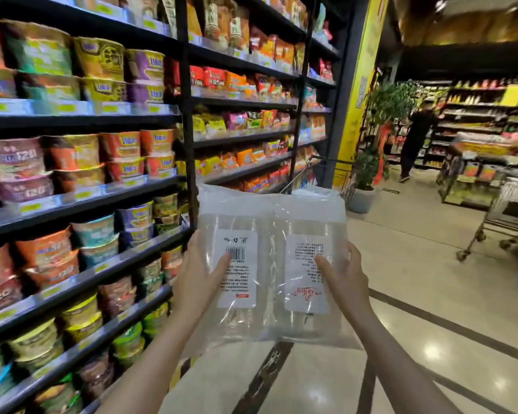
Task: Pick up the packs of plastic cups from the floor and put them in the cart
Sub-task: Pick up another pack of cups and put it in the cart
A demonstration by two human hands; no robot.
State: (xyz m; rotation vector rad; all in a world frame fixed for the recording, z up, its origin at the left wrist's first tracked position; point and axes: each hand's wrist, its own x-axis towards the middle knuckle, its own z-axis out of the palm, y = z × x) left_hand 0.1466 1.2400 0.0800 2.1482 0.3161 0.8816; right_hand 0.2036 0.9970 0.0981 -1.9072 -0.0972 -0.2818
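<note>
Two clear packs of plastic cups sit side by side at chest height in front of me. My left hand grips the left pack, thumb across its white barcode label. My right hand grips the right pack, thumb on its label with red writing. Beyond the packs' top edge stands a wire shopping cart, mostly hidden by them; only its rim and handle show.
Tall black shelves of instant noodle bowls line my left. Shiny tiled floor stretches ahead and right. A second cart stands at right, a potted plant by the yellow pillar, and a person in black stands far off.
</note>
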